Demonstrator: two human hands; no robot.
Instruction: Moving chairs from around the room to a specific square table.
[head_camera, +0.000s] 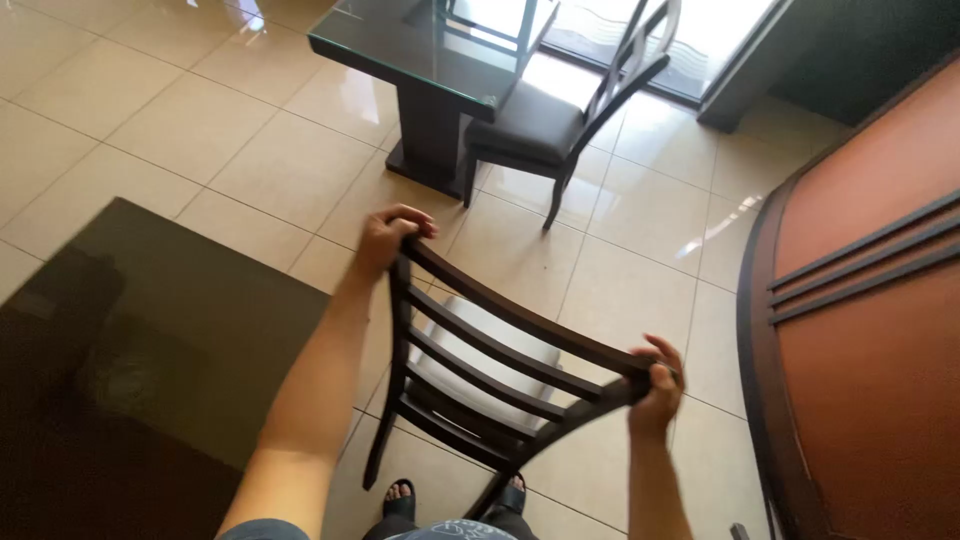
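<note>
On tiled floor: left hand (388, 236) grip clenched on dark chair (470, 375) top rail; right hand (658, 385) likewise clenched.

Slat-back chair (490, 375) at lower centre of the frame, bench (150, 330) to its left, second bench (420, 50) at top centre, second chair (545, 120) tucked at its right, cabinet (870, 330) along the right edge

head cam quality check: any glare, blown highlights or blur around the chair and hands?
Head view: window area at top is blown out, with glare streaks on the floor tiles and reflections on the glass tabletop. Left hand and right hand gripping the chair back are evenly lit and fairly sharp. Wide-angle distortion bends the edges. The dark table lower left loses detail in shadow.
</note>
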